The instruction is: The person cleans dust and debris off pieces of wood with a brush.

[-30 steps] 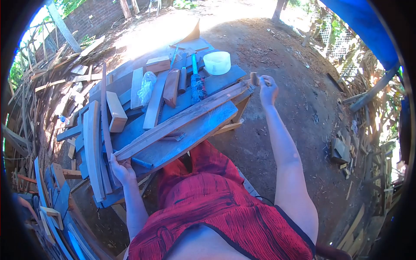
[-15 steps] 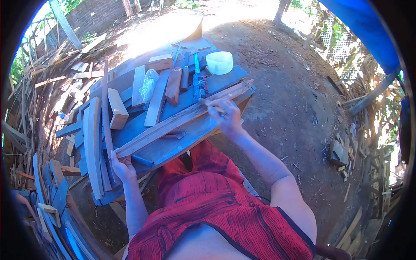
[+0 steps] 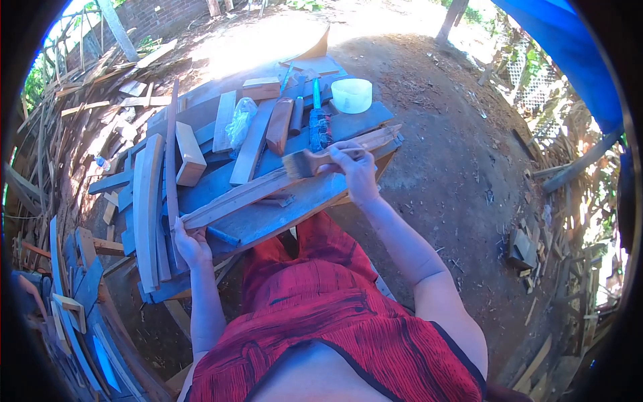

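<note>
My left hand point(image 3: 193, 246) grips the near left end of a long grooved wooden strip point(image 3: 236, 202), which slants across the workbench up to the right. In my right hand point(image 3: 359, 175) is a wide flat paintbrush point(image 3: 300, 165), held by its handle over the strip. Its bristles point left and overlap the strip's upper face. Just beyond the brush lies a tool with a blue and red wrapped grip point(image 3: 319, 128) and a green end. A whitish plastic tub point(image 3: 351, 96) stands behind it, close to the bench's far right corner.
Wood blocks point(image 3: 190, 157), curved boards point(image 3: 147, 208) and a clear plastic bag point(image 3: 241, 124) crowd the bench's left and back. Scrap timber point(image 3: 74, 288) leans at the lower left. A wooden post point(image 3: 453, 20) rises behind the dirt ground point(image 3: 442, 161).
My right hand has turned, bringing the brush's bristles into clear view over the strip. My left hand keeps its hold on the strip's end. The whole view has shifted slightly.
</note>
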`<state>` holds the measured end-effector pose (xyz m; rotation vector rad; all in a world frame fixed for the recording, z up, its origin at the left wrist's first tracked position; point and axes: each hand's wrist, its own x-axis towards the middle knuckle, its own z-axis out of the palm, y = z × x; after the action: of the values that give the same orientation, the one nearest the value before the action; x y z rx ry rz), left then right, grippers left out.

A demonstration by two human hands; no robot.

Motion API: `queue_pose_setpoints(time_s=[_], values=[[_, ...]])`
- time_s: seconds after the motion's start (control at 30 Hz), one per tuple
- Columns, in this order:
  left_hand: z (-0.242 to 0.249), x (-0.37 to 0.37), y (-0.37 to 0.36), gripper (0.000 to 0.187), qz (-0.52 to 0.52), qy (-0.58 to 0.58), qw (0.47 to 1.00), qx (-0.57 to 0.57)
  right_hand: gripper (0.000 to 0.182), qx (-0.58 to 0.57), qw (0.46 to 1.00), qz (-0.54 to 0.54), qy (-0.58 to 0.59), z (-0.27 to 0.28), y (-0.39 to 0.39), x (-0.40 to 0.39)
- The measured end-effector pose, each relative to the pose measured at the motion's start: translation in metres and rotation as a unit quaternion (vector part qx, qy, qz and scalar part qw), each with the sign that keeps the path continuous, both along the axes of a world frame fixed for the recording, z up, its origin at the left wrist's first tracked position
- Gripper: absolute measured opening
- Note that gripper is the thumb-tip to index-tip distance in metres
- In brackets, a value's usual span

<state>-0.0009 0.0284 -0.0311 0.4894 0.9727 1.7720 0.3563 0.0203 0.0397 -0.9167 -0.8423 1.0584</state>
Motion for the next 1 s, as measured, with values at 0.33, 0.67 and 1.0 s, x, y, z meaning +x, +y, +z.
queue_pose_setpoints(time_s=[0.33, 0.67, 1.0], values=[[-0.001, -0.001, 0.001, 0.025, -0.005, -0.005, 1.0, -0.002, 0.006, -0.007, 0.966, -0.225, -0.127, -0.023, 0.022, 0.106], [0.005, 0.003, -0.002, 0.026, 0.008, -0.009, 1.0, 0.0, 0.01, 0.116, 0.838, -0.2, -0.494, -0.013, 0.007, 0.033], [0.002, 0.003, -0.001, 0.039, 0.025, -0.029, 0.999, 0.0, 0.008, 0.218, 0.903, 0.02, -0.37, 0.015, -0.001, -0.101]])
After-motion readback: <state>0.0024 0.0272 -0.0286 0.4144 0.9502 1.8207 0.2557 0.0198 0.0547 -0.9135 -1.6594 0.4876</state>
